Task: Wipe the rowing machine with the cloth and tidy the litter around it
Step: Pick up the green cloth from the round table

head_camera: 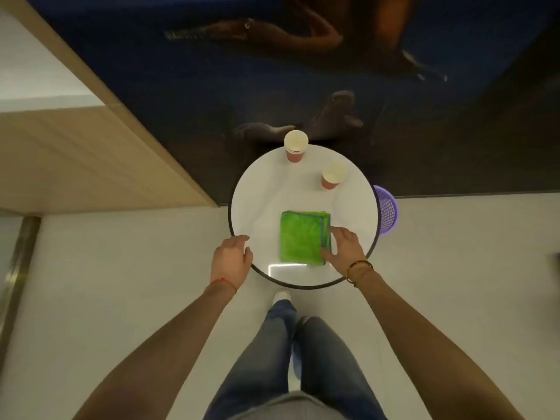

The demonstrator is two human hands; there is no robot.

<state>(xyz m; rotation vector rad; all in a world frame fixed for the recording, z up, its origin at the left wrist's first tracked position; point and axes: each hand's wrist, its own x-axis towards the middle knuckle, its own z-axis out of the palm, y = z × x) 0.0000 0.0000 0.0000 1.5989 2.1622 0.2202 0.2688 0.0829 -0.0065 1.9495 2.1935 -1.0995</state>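
Observation:
A folded green cloth [300, 237] lies on a round white table [260, 195], toward its near side. My right hand [345, 248] touches the cloth's right edge, with fingertips and thumb on that edge. At the table's near left rim rests my left hand [231, 259], its fingers loosely curved and holding nothing. Two paper cups stand upright on the far part of the table: one [296, 145] at the back edge, the other [332, 176] to its right. No rowing machine is in view.
A purple plastic basket [388, 210] stands on the floor behind the table's right side. A dark wall with a mural rises behind the table. A wooden counter [78, 159] runs along the left. Pale floor surrounds my legs.

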